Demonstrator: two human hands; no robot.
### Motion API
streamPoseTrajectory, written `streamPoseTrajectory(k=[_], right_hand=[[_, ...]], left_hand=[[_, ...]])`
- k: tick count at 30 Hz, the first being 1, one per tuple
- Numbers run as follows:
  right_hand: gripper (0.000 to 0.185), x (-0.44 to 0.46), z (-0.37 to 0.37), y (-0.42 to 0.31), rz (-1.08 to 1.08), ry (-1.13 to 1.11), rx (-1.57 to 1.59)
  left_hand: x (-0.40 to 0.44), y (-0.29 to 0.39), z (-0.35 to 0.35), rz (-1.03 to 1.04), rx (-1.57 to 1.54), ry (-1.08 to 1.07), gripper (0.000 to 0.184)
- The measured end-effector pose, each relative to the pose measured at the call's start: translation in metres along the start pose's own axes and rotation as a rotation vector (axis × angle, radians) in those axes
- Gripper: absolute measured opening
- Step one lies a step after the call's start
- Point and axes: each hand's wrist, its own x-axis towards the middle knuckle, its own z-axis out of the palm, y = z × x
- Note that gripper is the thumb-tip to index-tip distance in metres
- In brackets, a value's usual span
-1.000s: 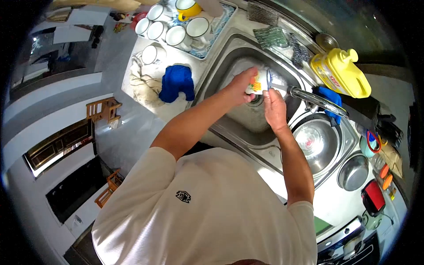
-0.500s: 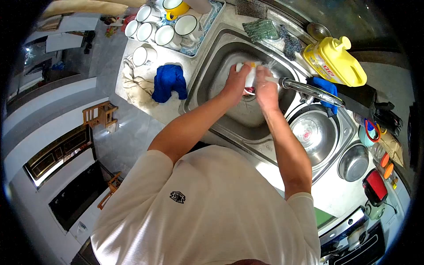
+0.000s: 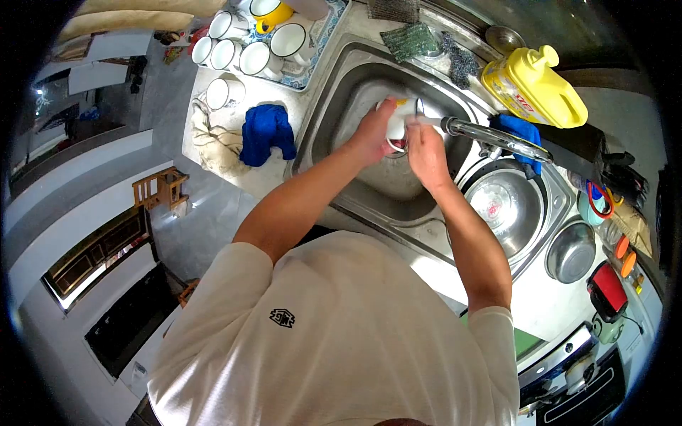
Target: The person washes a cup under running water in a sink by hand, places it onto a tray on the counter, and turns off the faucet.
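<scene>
A white mug [image 3: 399,126] with a small yellow mark is held over the left basin of the steel sink [image 3: 369,188], close to the faucet [image 3: 497,140]. My left hand [image 3: 374,135] is closed round its left side, and the handle points toward me. My right hand [image 3: 428,153] has its fingers curled at the mug's right side, beside the spout's tip. Those fingertips are partly hidden. Behind and to the left, several white mugs [image 3: 256,59] and a yellow mug [image 3: 270,11] stand on a blue-patterned tray [image 3: 334,35].
Another white mug [image 3: 224,93] sits near a blue cloth [image 3: 267,135] and a beige cloth [image 3: 213,142] on the left counter. A yellow detergent jug [image 3: 533,89] stands behind the faucet. Scrubbing pads [image 3: 410,42] lie at the back. A steel bowl [image 3: 503,202] occupies the right basin.
My right hand has drawn slightly toward me along the mug, its fingers now more curled and the far rim uncovered. My left hand still grips the mug. The view has shifted slightly.
</scene>
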Motion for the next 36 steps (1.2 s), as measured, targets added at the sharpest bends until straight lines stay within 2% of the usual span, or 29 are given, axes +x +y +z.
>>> streamPoseTrajectory(k=[1,2,3,4,5,6,8,9,11,12,14,15,16,18,20,21,23,24,26,27,28,30,31,33,34,35,36], right_hand=[[0.028,0.007,0.004,0.002,0.077,0.047,0.091],[0.030,0.012,0.009,0.004,0.152,0.096,0.183],[0.037,0.013,-0.003,-0.032,0.383,0.062,0.297],[0.037,0.014,0.000,-0.030,0.390,0.061,0.299],[0.040,0.022,0.004,-0.026,0.526,0.131,0.562],[0.043,0.029,0.006,-0.021,0.655,0.205,0.826],[0.039,0.031,0.017,-0.002,0.640,0.166,0.774],[0.040,0.029,0.021,0.005,0.434,0.157,0.503],[0.037,0.015,0.018,0.008,0.082,0.110,0.083],[0.037,0.004,0.014,0.010,0.080,0.106,0.083],[0.032,-0.006,0.009,0.015,-0.036,0.003,0.099],[0.028,-0.008,0.004,0.019,-0.117,-0.038,0.003],[0.025,-0.008,-0.003,0.022,-0.203,-0.073,-0.097],[0.015,-0.007,-0.008,0.023,-0.462,0.072,-0.144],[0.016,-0.007,-0.012,0.027,-0.429,0.015,-0.202],[0.016,-0.009,-0.012,0.020,-0.438,0.007,-0.196],[0.020,-0.006,-0.013,0.003,-0.130,-0.035,-0.123],[0.020,-0.004,-0.010,0.002,-0.141,-0.047,-0.118],[0.028,0.005,-0.006,0.008,0.045,-0.034,0.205],[0.036,0.009,-0.003,0.021,0.101,-0.029,0.064],[0.036,0.017,-0.002,0.020,0.092,-0.031,0.062],[0.035,0.026,0.000,0.020,0.105,0.050,0.041],[0.035,0.029,0.003,0.021,0.108,0.050,0.041],[0.029,0.041,0.004,0.016,0.362,0.113,0.513],[0.027,0.041,0.002,0.010,0.489,0.145,0.750],[0.023,0.042,-0.003,0.004,0.581,0.169,0.803],[0.023,0.042,0.003,-0.002,0.580,0.168,0.805]], left_hand=[[-0.006,-0.002,0.001,0.184,0.287,0.094,0.040],[-0.012,-0.001,0.001,0.189,0.288,0.095,0.040],[-0.021,0.002,0.002,0.302,0.571,0.111,0.044],[-0.027,0.001,0.001,0.411,0.854,0.124,0.047],[-0.018,-0.006,-0.013,0.570,0.958,0.084,0.046],[-0.011,-0.010,-0.021,0.565,0.961,0.080,0.046],[0.000,-0.011,-0.026,0.567,0.849,0.132,0.046],[-0.001,-0.004,-0.018,0.566,0.851,0.127,0.046],[-0.010,0.011,0.001,0.297,0.492,0.165,0.045],[-0.008,0.012,0.001,0.299,0.490,0.169,0.045],[0.002,0.021,0.000,0.060,0.303,0.098,0.040],[0.002,0.024,0.002,-0.053,0.186,0.092,0.035],[0.004,0.026,-0.002,-0.031,0.186,0.106,0.035],[0.000,0.033,-0.002,-0.255,0.256,0.137,0.035],[-0.012,0.037,0.005,-0.302,0.222,0.195,0.034],[-0.010,0.034,0.001,-0.321,0.143,0.145,0.033],[-0.005,0.034,-0.006,-0.351,0.042,0.074,0.033],[-0.008,0.033,-0.006,-0.339,0.034,0.082,0.033],[-0.011,0.031,-0.002,-0.309,0.023,0.032,0.034],[-0.002,0.025,-0.009,-0.284,0.022,0.025,0.036],[-0.001,0.022,-0.005,-0.276,0.020,0.022,0.036],[-0.007,0.008,0.000,0.036,0.134,0.129,0.045],[-0.012,0.007,-0.001,0.032,0.134,0.131,0.045],[-0.016,0.009,0.000,0.173,0.181,0.041,0.055],[-0.018,0.006,0.003,0.168,0.182,0.038,0.055],[-0.019,0.003,0.006,0.263,0.426,0.072,0.057],[-0.019,0.002,0.006,0.360,0.670,0.110,0.059]])
